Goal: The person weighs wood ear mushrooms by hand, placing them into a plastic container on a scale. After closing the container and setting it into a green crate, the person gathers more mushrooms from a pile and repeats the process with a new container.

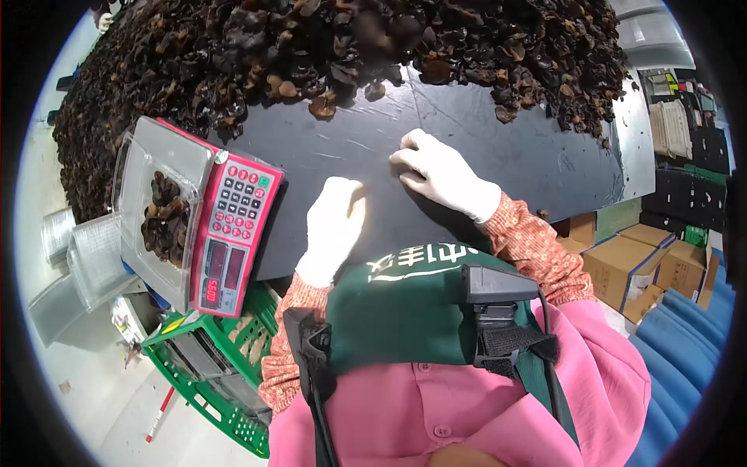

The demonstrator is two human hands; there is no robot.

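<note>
Both hands wear white gloves and rest over the dark table [327, 148]. My left hand [334, 226] is nearest the red digital scale [264, 194], its fingers curled in and nothing visible in them. My right hand [450, 177] lies farther forward, fingers loosely bent with gaps between them, and holds nothing I can see. On the scale, a clear plastic tray [140, 152] carries a small heap of dark wood ear mushrooms [165, 219]. The scale's red display is lit. A large pile of wood ear mushrooms [311, 47] covers the far side of the table.
Below the scale stands a green plastic crate [210, 389]. Clear plastic trays [97, 253] are stacked at the left. Cardboard boxes [622, 261] and blue fabric [677, 350] are at the right. Another person's gloved hand [104, 22] shows at the upper left.
</note>
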